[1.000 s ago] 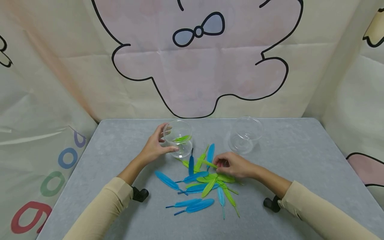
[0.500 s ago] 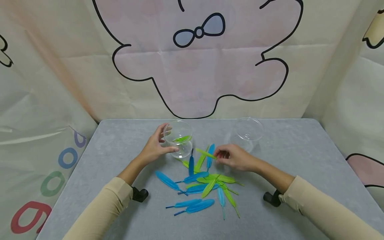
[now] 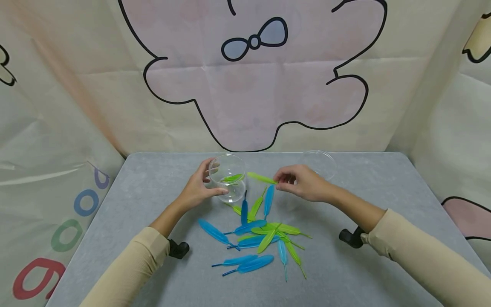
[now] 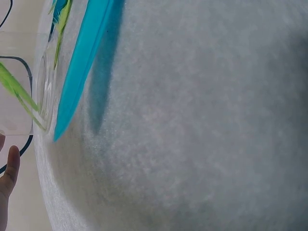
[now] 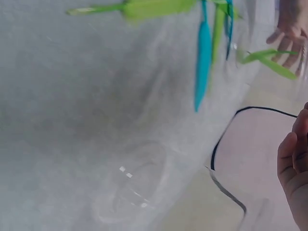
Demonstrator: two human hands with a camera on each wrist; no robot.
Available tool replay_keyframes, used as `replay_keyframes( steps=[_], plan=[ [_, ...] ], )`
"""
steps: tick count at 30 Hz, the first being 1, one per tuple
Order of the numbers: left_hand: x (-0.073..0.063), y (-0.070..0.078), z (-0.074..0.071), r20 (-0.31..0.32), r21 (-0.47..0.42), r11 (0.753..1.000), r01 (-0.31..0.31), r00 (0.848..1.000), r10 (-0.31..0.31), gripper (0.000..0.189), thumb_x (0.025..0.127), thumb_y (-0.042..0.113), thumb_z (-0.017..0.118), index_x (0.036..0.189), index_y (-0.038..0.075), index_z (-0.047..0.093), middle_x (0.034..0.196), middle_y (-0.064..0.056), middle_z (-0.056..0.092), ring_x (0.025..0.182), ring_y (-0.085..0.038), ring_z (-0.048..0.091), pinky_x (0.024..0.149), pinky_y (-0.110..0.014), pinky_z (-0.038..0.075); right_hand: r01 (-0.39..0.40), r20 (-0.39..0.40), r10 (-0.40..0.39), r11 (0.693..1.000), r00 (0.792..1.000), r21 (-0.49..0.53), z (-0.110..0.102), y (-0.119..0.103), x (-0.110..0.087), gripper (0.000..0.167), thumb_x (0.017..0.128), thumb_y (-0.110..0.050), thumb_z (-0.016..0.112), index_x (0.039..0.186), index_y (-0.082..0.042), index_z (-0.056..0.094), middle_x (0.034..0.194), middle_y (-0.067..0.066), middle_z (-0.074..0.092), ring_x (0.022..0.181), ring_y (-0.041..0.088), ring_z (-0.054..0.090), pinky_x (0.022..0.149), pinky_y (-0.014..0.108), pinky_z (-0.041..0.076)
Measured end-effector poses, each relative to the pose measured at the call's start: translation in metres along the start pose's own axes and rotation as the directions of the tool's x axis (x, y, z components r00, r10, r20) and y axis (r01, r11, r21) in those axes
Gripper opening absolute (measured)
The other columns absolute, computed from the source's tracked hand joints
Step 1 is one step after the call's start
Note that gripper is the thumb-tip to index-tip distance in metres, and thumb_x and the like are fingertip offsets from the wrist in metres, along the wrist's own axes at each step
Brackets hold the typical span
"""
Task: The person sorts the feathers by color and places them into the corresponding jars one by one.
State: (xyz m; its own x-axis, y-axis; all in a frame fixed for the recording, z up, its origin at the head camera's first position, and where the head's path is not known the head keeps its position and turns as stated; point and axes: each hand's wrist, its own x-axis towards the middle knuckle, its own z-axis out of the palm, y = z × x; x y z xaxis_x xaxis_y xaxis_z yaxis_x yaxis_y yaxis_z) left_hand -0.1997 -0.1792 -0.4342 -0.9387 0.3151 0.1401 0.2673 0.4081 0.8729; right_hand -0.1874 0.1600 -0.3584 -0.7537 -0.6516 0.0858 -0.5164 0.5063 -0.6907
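currently, a green feather [image 3: 261, 178] is pinched by the right hand [image 3: 304, 183] near a clear cup [image 3: 235, 188], which is held by the left hand [image 3: 198, 187].

The head view is bright and mostly sharp, with even light; soft shadows under the arms on the grey, cloth-like surface [image 3: 161, 170] suggest that it comes from above. The clear round jar at the left [image 3: 235, 189] catches thin highlights. In the left wrist view, a long blue feather [image 4: 83, 67] throws a soft shadow, and the surface's edge appears curved. The right wrist view is dimmer and blurred; white glints mark a second, faint clear jar [image 5: 132, 185].
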Motion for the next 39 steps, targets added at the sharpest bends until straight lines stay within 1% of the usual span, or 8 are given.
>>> replay_keyframes(
  steps=[4,8,13,16,20,27,34,39],
  plan=[
    [0.000,-0.001,0.001,-0.002,0.005,1.000,0.000,1.000,0.000,0.099,0.077,0.024,0.088,0.154,0.013,0.028,0.148,-0.016,0.046,0.129,-0.037,0.049,0.099,-0.052,0.044,0.001,-0.024,-0.001,1.000,1.000,-0.010,-0.010,-0.005,0.007,0.008,0.094,-0.010,0.070,0.102,-0.008,0.072,0.087,-0.003,0.068,0.081,0.014,0.061,0.072,0.030,0.053],
    [0.000,-0.001,0.001,-0.004,0.002,1.000,0.000,1.000,0.000,0.099,0.077,0.024,0.088,0.154,0.010,0.028,0.147,-0.015,0.047,0.128,-0.038,0.049,0.099,-0.052,0.044,0.013,-0.042,-0.013,1.000,0.999,-0.012,-0.017,-0.009,0.015,0.009,0.093,-0.009,0.070,0.102,-0.007,0.072,0.088,0.000,0.069,0.081,0.014,0.061,0.072,0.030,0.053],
    [0.000,0.000,0.001,-0.005,-0.001,1.000,-0.008,1.000,0.008,0.099,0.077,0.022,0.088,0.154,0.011,0.028,0.148,-0.017,0.046,0.129,-0.038,0.048,0.099,-0.053,0.044,0.047,-0.040,-0.048,0.998,0.998,-0.030,-0.022,-0.014,0.025,0.009,0.093,-0.008,0.070,0.101,-0.006,0.072,0.087,-0.002,0.069,0.080,0.014,0.061,0.072,0.031,0.053],
    [0.000,0.000,0.000,-0.006,-0.001,1.000,-0.014,1.000,0.014,0.099,0.077,0.022,0.088,0.154,0.010,0.028,0.148,-0.018,0.046,0.129,-0.039,0.048,0.099,-0.053,0.044,0.062,-0.041,-0.064,0.997,0.997,-0.043,-0.024,-0.016,0.032,0.008,0.094,-0.007,0.069,0.101,-0.006,0.072,0.087,-0.002,0.069,0.079,0.014,0.062,0.072,0.033,0.054],
    [0.000,-0.001,0.000,-0.005,0.004,1.000,-0.021,1.000,0.021,0.100,0.077,0.022,0.088,0.154,0.008,0.027,0.148,-0.017,0.046,0.128,-0.040,0.049,0.098,-0.054,0.044,0.058,-0.042,-0.061,0.996,0.997,-0.074,-0.026,-0.021,0.041,0.008,0.094,-0.008,0.069,0.101,-0.006,0.072,0.086,-0.001,0.068,0.078,0.013,0.061,0.071,0.034,0.053],
    [0.000,-0.002,0.001,-0.003,-0.003,1.000,-0.020,1.000,0.020,0.100,0.076,0.020,0.088,0.154,0.008,0.026,0.148,-0.018,0.046,0.128,-0.039,0.049,0.099,-0.053,0.044,0.055,-0.024,-0.059,0.991,0.998,-0.121,-0.024,-0.028,0.056,0.007,0.093,-0.008,0.070,0.099,-0.005,0.073,0.082,-0.001,0.068,0.075,0.013,0.060,0.070,0.031,0.052],
    [0.000,-0.002,0.000,-0.006,0.003,1.000,-0.020,1.000,0.020,0.100,0.076,0.019,0.088,0.155,0.011,0.027,0.148,-0.017,0.046,0.130,-0.039,0.048,0.099,-0.054,0.044,0.077,0.007,-0.077,0.990,0.997,-0.116,-0.015,-0.034,0.069,0.006,0.093,-0.007,0.069,0.096,-0.005,0.074,0.081,0.001,0.069,0.073,0.014,0.060,0.071,0.032,0.053],
    [0.000,-0.003,0.000,0.000,-0.003,1.000,-0.029,1.000,0.029,0.098,0.077,0.019,0.088,0.154,0.012,0.027,0.147,-0.020,0.046,0.130,-0.038,0.047,0.098,-0.054,0.044,0.076,0.021,-0.074,0.992,0.997,-0.103,-0.005,-0.038,0.075,0.008,0.093,-0.006,0.067,0.096,-0.004,0.074,0.084,0.002,0.071,0.075,0.014,0.061,0.072,0.031,0.054]
  ],
)
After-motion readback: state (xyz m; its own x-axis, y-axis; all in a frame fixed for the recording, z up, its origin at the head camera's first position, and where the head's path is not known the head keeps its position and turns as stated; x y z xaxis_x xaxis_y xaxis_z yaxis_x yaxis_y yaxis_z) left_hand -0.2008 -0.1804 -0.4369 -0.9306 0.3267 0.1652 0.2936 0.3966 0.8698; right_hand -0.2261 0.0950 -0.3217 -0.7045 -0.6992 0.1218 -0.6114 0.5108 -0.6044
